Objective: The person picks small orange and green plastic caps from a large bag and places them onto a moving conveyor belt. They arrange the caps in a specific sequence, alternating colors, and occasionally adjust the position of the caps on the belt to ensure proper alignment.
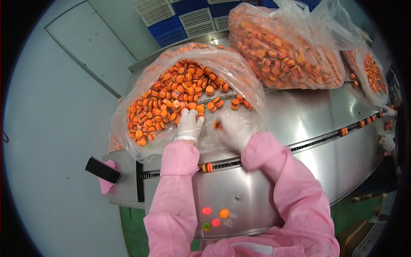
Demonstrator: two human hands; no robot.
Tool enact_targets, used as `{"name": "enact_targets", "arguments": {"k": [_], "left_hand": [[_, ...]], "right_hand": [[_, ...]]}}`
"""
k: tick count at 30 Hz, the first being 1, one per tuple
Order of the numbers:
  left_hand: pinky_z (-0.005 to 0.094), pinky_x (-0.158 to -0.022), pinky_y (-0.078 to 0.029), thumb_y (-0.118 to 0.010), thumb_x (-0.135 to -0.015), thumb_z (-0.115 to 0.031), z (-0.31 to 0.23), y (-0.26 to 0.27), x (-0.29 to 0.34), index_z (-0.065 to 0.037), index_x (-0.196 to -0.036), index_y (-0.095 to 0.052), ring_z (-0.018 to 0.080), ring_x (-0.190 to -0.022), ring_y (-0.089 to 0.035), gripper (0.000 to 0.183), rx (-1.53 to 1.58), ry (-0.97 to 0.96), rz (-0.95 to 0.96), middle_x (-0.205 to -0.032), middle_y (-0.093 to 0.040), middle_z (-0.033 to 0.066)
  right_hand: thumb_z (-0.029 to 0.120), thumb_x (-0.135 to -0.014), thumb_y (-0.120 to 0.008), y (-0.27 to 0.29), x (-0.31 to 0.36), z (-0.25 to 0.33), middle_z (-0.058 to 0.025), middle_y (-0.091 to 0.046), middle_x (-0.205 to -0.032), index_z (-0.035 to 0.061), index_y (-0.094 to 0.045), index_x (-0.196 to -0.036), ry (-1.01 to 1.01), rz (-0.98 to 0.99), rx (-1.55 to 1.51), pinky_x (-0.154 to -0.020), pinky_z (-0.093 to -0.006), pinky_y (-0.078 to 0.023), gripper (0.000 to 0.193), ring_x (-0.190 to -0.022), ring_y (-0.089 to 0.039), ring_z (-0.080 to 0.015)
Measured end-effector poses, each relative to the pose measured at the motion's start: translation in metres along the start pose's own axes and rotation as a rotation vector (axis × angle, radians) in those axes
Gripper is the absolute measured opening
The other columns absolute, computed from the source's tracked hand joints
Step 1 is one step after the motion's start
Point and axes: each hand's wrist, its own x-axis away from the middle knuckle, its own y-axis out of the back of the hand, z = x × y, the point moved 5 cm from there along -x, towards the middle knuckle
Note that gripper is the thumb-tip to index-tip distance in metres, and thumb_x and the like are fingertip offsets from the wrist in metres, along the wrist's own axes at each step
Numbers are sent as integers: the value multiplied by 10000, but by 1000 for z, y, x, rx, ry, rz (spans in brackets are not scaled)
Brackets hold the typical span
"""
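A large clear plastic bag [147, 150] lies with its mouth toward me, heaped with small burger-shaped gummy candies [175, 92] in orange, red and green layers. Both hands wear white gloves. At the front of the heap, my left hand [189, 127] has its fingers curled in against the candies; what lies between them is partly hidden. My right hand [234, 132], smeared by motion, is over the bag's front edge with a burger-shaped gummy candy [217, 124] at its fingertips. Below the hands, one layered candy [207, 167] stands in the narrow conveyor channel [314, 143].
More filled bags [287, 55] lie at the back right. Loose candy pieces [215, 222] lie on the steel table [248, 201] before me. A phone [103, 170] rests at left on pink cloth. Stacked crates [195, 21] stand behind. Another person's gloved hands [388, 141] work at far right.
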Motion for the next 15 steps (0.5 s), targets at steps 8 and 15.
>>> {"name": "enact_targets", "arguments": {"k": [8,15], "left_hand": [[415,-797,-376,-668,-669,-88,-26,-36,-6,-68,-852,-502,329,-878,-481,248,10,-270,106,-867,-520,116],[395,-774,-381,-647,-649,-55,-43,55,64,-67,-777,-501,323,-851,-457,195,261,-360,149,-845,-480,118]], "right_hand": [[117,-750,-523,-58,84,58,-130,-518,-875,30,-538,-847,509,146,99,-732,-362,-462,131,-811,-541,-284],[166,-703,-606,-20,55,35,-121,-534,-876,52,-585,-795,285,236,157,-729,-373,-459,148,-877,-535,-298]]}}
